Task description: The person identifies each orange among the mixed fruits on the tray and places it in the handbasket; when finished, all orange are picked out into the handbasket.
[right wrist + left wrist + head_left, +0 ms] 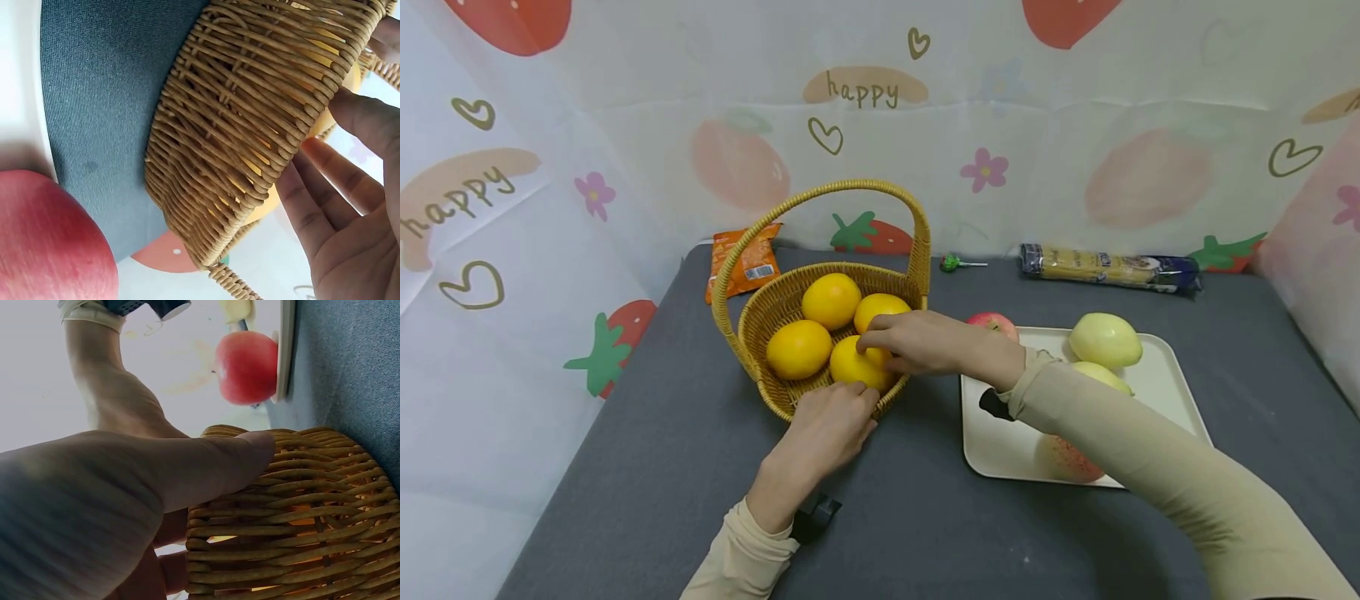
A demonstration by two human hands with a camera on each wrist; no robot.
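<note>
A wicker basket with a tall arched handle stands on the dark table, several oranges inside. My left hand grips its front rim; in the left wrist view the thumb lies along the outer weave and the fingers go behind the rim. Reaching over the right rim, my right hand curls its fingers round the front right orange, which sits within the basket. Other oranges lie behind it and to its left. The right wrist view shows thumb and fingers at the rim, partly hidden.
Right of the basket, a white tray holds a red apple, pale green fruits and a reddish speckled fruit, partly under my right sleeve. Along the back lie an orange snack bag, a lollipop and a long pasta packet.
</note>
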